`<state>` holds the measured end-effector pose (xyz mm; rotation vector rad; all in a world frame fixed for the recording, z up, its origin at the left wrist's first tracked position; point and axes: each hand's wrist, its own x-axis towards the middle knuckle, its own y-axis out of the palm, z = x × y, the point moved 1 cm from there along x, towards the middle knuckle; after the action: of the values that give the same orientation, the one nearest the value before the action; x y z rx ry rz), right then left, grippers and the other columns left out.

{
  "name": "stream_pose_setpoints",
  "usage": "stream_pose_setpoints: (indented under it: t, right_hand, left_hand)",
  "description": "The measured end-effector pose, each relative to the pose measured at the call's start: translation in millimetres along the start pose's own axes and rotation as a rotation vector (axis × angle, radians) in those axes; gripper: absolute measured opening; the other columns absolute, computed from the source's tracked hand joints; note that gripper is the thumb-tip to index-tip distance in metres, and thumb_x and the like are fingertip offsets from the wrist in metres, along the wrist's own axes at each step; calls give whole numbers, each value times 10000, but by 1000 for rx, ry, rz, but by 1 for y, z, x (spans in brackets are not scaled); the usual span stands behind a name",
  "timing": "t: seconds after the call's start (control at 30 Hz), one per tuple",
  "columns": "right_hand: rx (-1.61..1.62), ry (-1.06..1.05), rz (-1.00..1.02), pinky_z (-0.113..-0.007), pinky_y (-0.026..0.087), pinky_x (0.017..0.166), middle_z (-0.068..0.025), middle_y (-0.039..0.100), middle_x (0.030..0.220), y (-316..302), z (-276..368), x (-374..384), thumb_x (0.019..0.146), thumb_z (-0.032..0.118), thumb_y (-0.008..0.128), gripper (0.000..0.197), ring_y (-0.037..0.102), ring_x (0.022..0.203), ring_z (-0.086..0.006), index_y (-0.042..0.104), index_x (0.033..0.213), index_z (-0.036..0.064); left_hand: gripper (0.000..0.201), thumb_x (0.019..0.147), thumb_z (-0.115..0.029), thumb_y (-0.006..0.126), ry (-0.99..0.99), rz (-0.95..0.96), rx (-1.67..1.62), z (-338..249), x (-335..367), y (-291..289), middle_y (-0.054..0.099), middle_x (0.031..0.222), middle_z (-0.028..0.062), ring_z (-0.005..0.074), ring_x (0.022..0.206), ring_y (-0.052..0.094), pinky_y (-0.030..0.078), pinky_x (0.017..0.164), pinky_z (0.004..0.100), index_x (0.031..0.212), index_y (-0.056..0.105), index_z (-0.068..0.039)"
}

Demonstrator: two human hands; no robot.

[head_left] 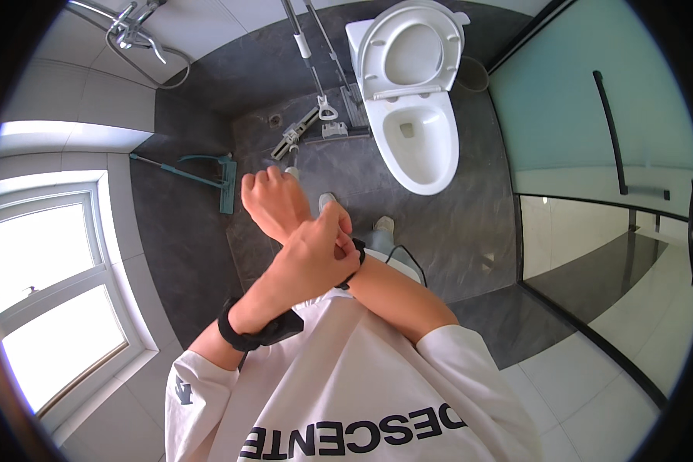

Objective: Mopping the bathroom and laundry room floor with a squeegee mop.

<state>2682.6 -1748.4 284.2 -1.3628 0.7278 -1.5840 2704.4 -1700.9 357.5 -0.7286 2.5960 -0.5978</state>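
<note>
Here, at the centre of the frame, the left hand (316,258) pinches shut on the black wristband (354,266) circling the right wrist, fingers right at the band's edge. The right hand (273,202), just above it, curls loosely and holds nothing. A white toilet (412,100) stands open at upper centre.

A: Colours, by the clock?
B: White toilet (413,115) at one o'clock, teal squeegee (208,175) at ten on dark grey floor (470,231).
A: And centre?
B: Black wristband (357,262); white sweatshirt (346,393), black lettering, at six.
</note>
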Motion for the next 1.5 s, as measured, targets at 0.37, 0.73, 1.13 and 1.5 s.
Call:
stream_pose_setpoints:
  t: [0.37, 0.73, 1.13, 1.5]
  right_hand:
    - [201, 230, 294, -419, 520, 605, -158, 525, 900, -22, -29, -9, 797, 114, 567, 198, 600, 761, -322, 520, 970, 28]
    - [384, 683, 893, -414, 516, 619, -226, 632, 837, 9, -122, -186, 752, 176, 693, 378, 643, 706, -351, 533, 1028, -27]
    - [708, 1454, 929, -311, 463, 476, -116, 609, 730, 16, -101, -146, 785, 230, 628, 387, 592, 526, -181, 572, 1056, -40]
    - [423, 1021, 864, -432, 479, 708, -227, 632, 875, 22, -92, -148, 799, 307, 618, 397, 612, 820, -388, 574, 1023, -18]
  left_hand:
    - [211, 767, -8, 621, 40, -113, -69, 4, -6, -90, 604, 723, 71, 141, 604, 603, 459, 540, 258, 936, 493, -14]
    - [304, 962, -311, 476, 1, -647, -477, 263, 117, -352, 606, 1051, 77, 163, 936, 593, 479, 776, 298, 1088, 548, -45]
    - [474, 973, -428, 370, 277, -697, -1151, 330, 240, -508, 495, 1120, 136, 277, 1092, 489, 417, 991, 385, 1118, 464, 13]
    - [355, 975, -408, 399, 319, -718, -1182, 336, 237, -513, 485, 852, 44, 180, 802, 474, 447, 836, 338, 900, 474, -69]
